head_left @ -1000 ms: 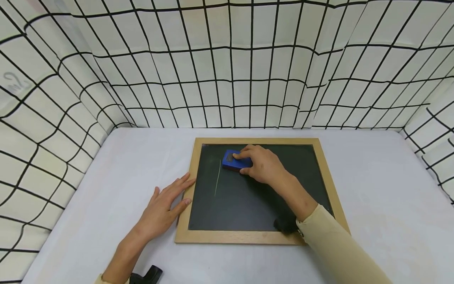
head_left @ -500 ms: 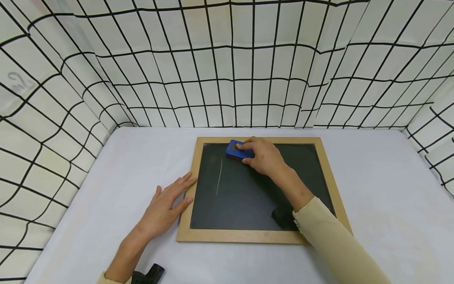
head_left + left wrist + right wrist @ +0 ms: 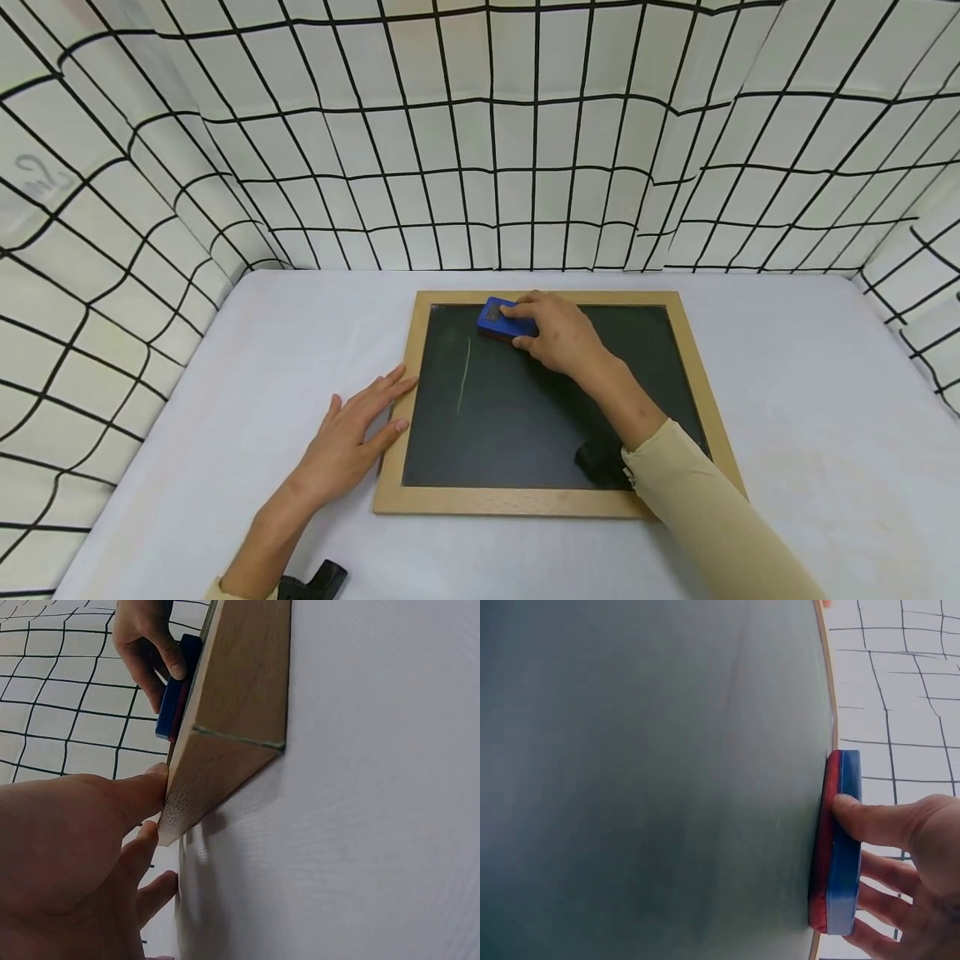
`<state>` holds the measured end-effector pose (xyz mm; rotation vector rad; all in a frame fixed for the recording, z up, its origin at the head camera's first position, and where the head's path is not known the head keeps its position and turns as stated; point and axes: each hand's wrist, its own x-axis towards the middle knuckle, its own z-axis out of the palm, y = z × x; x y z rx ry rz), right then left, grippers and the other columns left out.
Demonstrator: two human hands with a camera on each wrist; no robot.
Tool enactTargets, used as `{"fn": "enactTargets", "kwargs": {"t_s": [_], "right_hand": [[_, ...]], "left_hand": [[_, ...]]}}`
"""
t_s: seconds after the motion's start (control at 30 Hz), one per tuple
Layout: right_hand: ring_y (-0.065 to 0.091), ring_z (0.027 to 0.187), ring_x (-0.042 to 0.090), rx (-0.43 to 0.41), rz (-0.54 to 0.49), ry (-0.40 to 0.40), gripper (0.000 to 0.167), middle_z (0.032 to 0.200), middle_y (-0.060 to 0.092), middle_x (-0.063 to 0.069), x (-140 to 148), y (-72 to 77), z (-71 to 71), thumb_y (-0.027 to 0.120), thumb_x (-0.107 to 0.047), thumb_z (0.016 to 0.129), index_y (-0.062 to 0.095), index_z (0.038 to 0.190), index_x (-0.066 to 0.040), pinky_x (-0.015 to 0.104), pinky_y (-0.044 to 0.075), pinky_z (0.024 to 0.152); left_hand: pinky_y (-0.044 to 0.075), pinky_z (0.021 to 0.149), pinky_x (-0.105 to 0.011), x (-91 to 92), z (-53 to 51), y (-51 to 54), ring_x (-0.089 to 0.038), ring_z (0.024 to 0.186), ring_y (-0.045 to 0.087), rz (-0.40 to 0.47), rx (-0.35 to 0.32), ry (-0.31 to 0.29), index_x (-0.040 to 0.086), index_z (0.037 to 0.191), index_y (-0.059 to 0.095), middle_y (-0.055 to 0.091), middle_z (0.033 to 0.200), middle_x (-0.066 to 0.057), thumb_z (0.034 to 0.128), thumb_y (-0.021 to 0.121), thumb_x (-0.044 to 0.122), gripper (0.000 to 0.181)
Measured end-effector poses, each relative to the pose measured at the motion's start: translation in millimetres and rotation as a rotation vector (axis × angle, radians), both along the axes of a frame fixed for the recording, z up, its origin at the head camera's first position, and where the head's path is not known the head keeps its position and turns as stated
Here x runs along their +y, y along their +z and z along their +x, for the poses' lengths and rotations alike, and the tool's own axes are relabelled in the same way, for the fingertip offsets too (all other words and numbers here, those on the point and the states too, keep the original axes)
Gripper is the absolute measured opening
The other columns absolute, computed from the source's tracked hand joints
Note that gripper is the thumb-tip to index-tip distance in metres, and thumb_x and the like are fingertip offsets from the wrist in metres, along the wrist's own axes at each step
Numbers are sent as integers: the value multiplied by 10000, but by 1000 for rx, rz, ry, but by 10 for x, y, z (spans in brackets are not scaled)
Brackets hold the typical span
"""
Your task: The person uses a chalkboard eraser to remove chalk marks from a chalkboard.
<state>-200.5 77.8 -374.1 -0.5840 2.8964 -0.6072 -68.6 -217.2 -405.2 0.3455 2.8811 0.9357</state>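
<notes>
- Head view, change: The blue eraser (image 3: 495,327) sat higher on the chalkboard (image 3: 487,450) than one second earlier, close to the far side of the wooden frame (image 3: 510,502). Over the last half second its position held nearly constant.
- Head view, effect: A thin chalk line (image 3: 465,375) remained below and to the left of the blue eraser, apart from it. The operation was judged to be wiping; the shift placed the eraser beyond this mark, so wiping appeared incomplete.
- Head view, right grip (image 3: 557,332): It held the blue eraser at its right end, spread only to the width of the block.
- Head view, left grip (image 3: 347,440): It was spread wide and relaxed, held no object, and touched the left side of the wooden frame, which lay on the counter (image 3: 172,467).
- Left wrist view: The thumb (image 3: 142,793) of the left grip met the edge of the wooden frame. The blue eraser showed beyond, in the right grip.
- Right wrist view: The red layer (image 3: 823,855) of the blue eraser faced the chalkboard. The right grip pinched the block; exact fingertip contact on its hidden side could not be determined.
</notes>
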Motion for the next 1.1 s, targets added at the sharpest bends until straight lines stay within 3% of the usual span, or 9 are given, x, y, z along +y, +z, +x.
{"fn": "enactTargets", "kwargs": {"t_s": [0.3,0.7,1.1], "right_hand": [[563,1393,336,36,-41,6,571,1513,579,60,-106,-7,-10,744,-310,980,561,1517,-250,519,517,1103],[579,1376,299,19,27,-2,542,1487,606,36,-307,2,4,746,-323,977,585,1493,-274,468,529,1102],[607,1343,308,-19,15,4,525,1478,614,19,-384,7,188,776,-316,953,624,1455,-289,482,529,1090]], "left_hand": [[18,1192,-821,7,4,-24,-439,1572,312,13,-1,1,268,1575,470,336,1718,-51,1043,635,274,556],[27,1193,-820,3,10,4,-433,1573,314,-3,-2,6,267,1577,468,335,1719,-50,1047,629,266,553],[27,1186,-830,14,4,7,-441,1568,319,-4,-2,5,249,1573,475,343,1714,-65,1044,634,252,552]]}}
